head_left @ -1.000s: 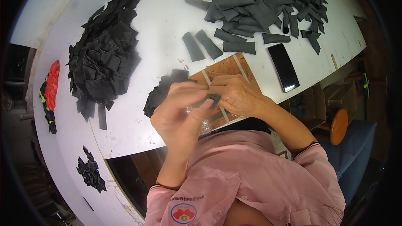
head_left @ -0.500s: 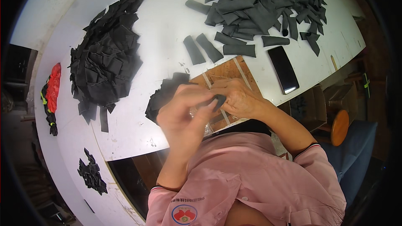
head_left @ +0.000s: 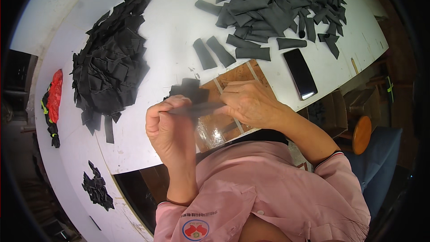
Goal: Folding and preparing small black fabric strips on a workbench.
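A dark grey fabric piece (head_left: 199, 109) is drawn out between my two hands over the front of the table, blurred by motion. Its left end is pinched between the thumb and fingers of my left hand (head_left: 166, 127). The fingers of my right hand (head_left: 251, 105) are closed on the other end and hide part of it. Under my hands lies a brown board (head_left: 260, 74) with pale strips and a shiny clear covering. A small heap of black fabric pieces (head_left: 190, 90) lies just beyond my left hand, partly covered by it.
On the white table (head_left: 172, 31), a tall heap of flat black pieces (head_left: 109, 62) lies left. Grey fabric tubes (head_left: 268, 13) are piled at the far right, several lying separately nearer me. A black phone (head_left: 299, 74) lies right. Small black scraps (head_left: 97, 186) and a red bundle (head_left: 56, 94) lie far left.
My hands have moved apart, the left one going left. The fabric piece, bunched at my fingers before, now stretches between both hands.
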`<control>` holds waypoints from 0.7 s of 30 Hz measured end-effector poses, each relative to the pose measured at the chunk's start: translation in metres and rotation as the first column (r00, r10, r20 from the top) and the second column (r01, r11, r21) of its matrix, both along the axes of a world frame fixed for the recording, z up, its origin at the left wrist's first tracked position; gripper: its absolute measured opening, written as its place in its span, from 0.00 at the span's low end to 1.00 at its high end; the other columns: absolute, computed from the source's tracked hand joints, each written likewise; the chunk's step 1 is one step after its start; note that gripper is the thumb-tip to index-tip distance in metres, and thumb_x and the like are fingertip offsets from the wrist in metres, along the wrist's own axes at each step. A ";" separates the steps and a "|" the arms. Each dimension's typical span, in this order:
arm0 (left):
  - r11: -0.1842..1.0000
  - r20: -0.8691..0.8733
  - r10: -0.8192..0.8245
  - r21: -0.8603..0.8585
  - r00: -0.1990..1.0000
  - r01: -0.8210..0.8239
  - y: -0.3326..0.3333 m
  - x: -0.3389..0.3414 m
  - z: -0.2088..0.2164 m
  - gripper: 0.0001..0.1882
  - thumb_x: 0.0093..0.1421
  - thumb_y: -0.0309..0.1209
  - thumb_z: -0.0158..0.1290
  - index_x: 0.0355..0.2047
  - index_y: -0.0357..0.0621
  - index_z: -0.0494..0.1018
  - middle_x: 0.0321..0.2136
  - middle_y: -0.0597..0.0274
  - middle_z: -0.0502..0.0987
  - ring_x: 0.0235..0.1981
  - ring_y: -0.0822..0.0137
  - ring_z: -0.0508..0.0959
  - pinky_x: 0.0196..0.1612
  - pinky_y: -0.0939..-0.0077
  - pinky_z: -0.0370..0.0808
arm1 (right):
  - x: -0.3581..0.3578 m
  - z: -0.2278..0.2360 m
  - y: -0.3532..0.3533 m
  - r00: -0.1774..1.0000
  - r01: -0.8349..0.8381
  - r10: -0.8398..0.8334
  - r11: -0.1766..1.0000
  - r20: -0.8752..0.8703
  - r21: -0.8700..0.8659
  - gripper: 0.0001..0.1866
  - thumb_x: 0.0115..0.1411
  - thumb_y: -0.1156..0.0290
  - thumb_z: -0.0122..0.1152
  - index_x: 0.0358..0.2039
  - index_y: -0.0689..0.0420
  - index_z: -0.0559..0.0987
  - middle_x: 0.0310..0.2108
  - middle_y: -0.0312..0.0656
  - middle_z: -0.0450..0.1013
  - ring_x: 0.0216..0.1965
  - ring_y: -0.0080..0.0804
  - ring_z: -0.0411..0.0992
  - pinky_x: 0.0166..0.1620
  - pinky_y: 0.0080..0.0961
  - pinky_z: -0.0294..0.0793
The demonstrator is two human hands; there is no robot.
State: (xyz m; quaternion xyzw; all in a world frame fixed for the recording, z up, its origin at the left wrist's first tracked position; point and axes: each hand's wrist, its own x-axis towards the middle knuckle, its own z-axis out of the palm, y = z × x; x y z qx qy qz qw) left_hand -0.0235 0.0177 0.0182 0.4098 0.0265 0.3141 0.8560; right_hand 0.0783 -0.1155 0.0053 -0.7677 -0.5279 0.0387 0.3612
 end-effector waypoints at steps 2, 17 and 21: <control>0.991 -0.109 -0.017 0.128 0.994 0.031 0.003 0.000 -0.013 0.08 0.54 0.31 0.50 0.30 0.39 0.69 0.29 0.55 0.72 0.37 0.60 0.69 0.45 0.65 0.65 | -0.002 -0.018 0.002 1.000 0.003 -0.004 0.999 -0.023 -0.041 0.16 0.49 0.59 0.54 0.18 0.60 0.71 0.16 0.42 0.67 0.21 0.42 0.68 0.25 0.33 0.65; 0.053 -0.402 0.684 0.860 0.609 0.508 0.062 0.046 -0.098 0.16 0.44 0.26 0.52 0.37 0.40 0.69 0.32 0.50 0.69 0.36 0.52 0.67 0.40 0.64 0.64 | 0.064 0.036 -0.003 0.544 0.153 0.143 0.952 -0.827 0.265 0.19 0.55 0.59 0.47 0.22 0.64 0.74 0.12 0.40 0.67 0.16 0.24 0.67 0.22 0.19 0.65; 0.022 -0.418 0.657 0.843 0.628 0.538 0.078 0.044 -0.109 0.07 0.44 0.23 0.51 0.27 0.39 0.71 0.28 0.52 0.70 0.35 0.51 0.66 0.39 0.62 0.63 | 0.050 -0.004 -0.008 0.757 0.438 -0.292 0.890 -0.585 0.123 0.17 0.55 0.60 0.48 0.29 0.65 0.73 0.17 0.39 0.68 0.19 0.25 0.66 0.24 0.20 0.64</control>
